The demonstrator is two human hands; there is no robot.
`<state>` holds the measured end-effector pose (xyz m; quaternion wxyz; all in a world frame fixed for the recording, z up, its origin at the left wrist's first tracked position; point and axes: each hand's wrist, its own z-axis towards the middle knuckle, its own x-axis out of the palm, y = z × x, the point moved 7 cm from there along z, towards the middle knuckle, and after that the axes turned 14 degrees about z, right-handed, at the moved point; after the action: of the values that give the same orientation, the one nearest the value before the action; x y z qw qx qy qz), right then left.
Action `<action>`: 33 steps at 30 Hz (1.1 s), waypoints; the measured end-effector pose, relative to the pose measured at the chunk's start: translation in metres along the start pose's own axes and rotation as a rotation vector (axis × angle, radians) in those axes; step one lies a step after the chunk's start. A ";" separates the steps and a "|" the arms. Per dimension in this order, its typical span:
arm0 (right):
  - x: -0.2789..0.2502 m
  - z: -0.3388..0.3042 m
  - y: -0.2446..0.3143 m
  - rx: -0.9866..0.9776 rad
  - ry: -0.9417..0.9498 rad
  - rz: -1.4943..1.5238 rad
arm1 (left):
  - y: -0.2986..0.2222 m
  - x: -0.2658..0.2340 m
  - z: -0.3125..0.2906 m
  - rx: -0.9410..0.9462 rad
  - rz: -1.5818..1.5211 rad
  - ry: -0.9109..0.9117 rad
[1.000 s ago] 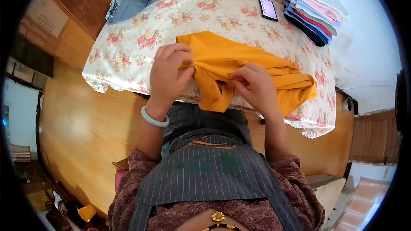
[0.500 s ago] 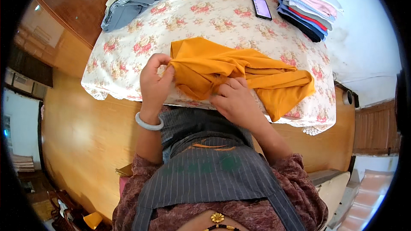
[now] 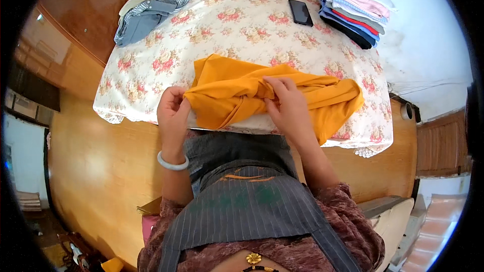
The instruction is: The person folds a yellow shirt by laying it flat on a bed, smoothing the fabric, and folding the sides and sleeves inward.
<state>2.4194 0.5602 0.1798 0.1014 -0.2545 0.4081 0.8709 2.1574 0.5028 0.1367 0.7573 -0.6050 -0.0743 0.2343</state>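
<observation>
A mustard-yellow garment (image 3: 227, 98) lies bunched along the near side of a bed or table covered with a floral cloth (image 3: 237, 35). Its kind I cannot make out from the folds. My left hand (image 3: 174, 110), with a pale bangle above the wrist, pinches the garment's left edge and lifts it slightly. Over its middle, my right hand (image 3: 286, 102) grips a fold between thumb and fingers. The right end of the garment lies loose in crumpled layers.
A phone (image 3: 301, 12) with a dark screen lies at the back, beside a stack of folded clothes (image 3: 355, 12). Grey and beige clothes (image 3: 151, 12) are heaped at the back left. Wooden floor (image 3: 101, 161) shows to the left.
My right hand has moved up and slightly right, with its fingers now on an upper fold. The left hand has shifted a little toward me with the edge. The phone's screen has gone dark.
</observation>
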 end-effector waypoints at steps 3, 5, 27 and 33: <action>0.006 -0.003 -0.010 0.188 0.087 -0.015 | -0.003 -0.007 -0.008 -0.007 -0.017 -0.006; 0.008 -0.002 -0.013 0.171 0.125 0.094 | -0.006 -0.011 -0.014 0.000 -0.057 -0.008; 0.066 -0.031 0.063 -0.478 0.284 0.089 | 0.046 -0.004 -0.001 -0.348 -0.406 0.037; 0.090 -0.037 0.039 -0.452 0.277 -0.076 | 0.046 -0.001 -0.002 -0.373 -0.431 0.043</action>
<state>2.3418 0.5038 0.1382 0.0177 -0.4025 0.2036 0.8923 2.1448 0.5079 0.0928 0.6667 -0.7089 -0.2270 0.0376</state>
